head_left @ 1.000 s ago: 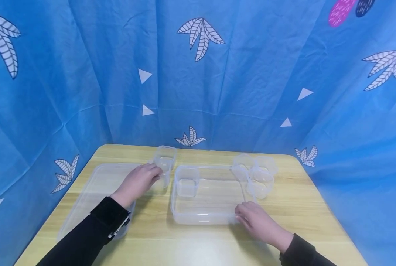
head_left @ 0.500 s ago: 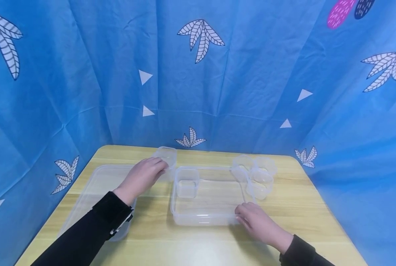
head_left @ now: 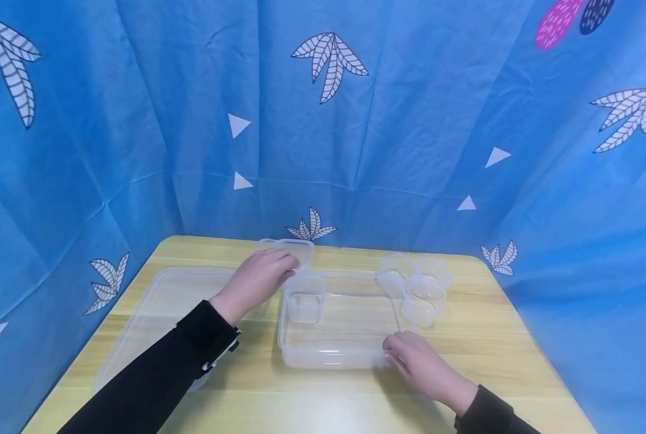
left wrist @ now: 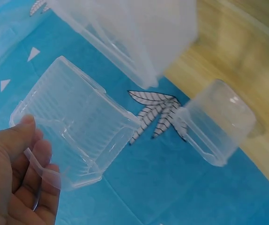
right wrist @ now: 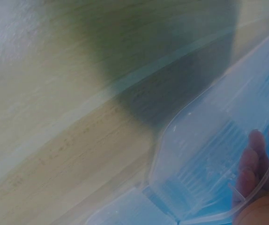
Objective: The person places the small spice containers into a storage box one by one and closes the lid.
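Note:
My left hand (head_left: 263, 274) pinches the rim of a small clear plastic container (left wrist: 78, 126) between thumb and fingers, held up near the far left corner of a large clear plastic box (head_left: 334, 358). Another small clear container (left wrist: 219, 122) stands on the table behind that hand, mostly covered by it in the head view. Inside the box, a small container (head_left: 305, 308) sits in the far left corner. My right hand (head_left: 417, 364) grips the box's near right corner, its thumb and fingers on either side of the rim in the right wrist view.
Several small clear cups (head_left: 425, 295) stand close together just right of the box. A large translucent lid (head_left: 149, 325) lies on the left of the wooden table (head_left: 279, 404), partly under the left forearm. A blue patterned curtain (head_left: 410, 120) hangs behind and along both sides.
My left hand has moved right and slightly up, lifting the small container from the left group to near the box's far left corner. My right hand stays on the box.

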Motion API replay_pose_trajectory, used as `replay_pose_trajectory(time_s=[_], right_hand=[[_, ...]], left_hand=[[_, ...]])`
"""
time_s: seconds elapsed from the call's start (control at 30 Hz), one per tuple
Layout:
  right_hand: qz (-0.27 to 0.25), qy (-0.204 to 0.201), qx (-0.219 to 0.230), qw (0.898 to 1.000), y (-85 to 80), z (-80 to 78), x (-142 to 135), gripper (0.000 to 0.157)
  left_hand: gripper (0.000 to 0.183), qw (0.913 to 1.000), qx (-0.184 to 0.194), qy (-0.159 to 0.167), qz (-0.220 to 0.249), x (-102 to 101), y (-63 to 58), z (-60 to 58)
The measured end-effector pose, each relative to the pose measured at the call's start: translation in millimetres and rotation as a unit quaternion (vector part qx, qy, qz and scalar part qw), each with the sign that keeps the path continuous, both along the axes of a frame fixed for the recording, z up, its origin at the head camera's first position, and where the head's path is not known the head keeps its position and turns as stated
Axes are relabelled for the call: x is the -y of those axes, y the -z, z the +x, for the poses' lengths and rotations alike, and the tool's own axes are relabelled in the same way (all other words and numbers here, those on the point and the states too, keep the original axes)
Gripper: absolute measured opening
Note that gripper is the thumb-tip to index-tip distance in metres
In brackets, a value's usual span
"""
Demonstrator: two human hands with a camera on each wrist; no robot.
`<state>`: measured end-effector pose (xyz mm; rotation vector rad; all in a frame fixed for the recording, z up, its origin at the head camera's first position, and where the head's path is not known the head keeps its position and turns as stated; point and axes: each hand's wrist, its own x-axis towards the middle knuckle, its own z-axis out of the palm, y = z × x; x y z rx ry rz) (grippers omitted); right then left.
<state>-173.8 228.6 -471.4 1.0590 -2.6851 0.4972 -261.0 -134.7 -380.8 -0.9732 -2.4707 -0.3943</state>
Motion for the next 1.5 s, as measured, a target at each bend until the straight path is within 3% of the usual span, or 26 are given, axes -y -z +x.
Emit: replay_pose_trajectory(time_s=[0.23,0.5,0.83,1.17,1.5], right_hand=[[-0.007,-0.005,-0.011,1.0,2.2,0.2,-1,0.011],[-0.003,-0.001,-0.018,1.0,1.1,1.2,-1,0.009],[-0.001,0.002,-0.022,1.0,1.7,1.4,1,0.009],[0.0,0.005,-0.018,1.0,1.9,1.5,1,0.009],[-0.003,-0.002,-0.029,1.0,1.6,0.4,0,0.006]], left_hand=[[0.016,0.9996,0.017,0.019,0.007,-23,-7.2,-3.2],[0.015,0.9984,0.051,0.024,-0.002,-44,-5.6,-6.5],[0.013,0.9969,0.051,0.059,-0.01,-66,3.7,-10.4],[0.009,0.9961,0.05,0.07,-0.018,-86,-0.1,-11.6],[0.01,0.9944,0.076,0.042,-0.061,-110,5.7,-14.7]])
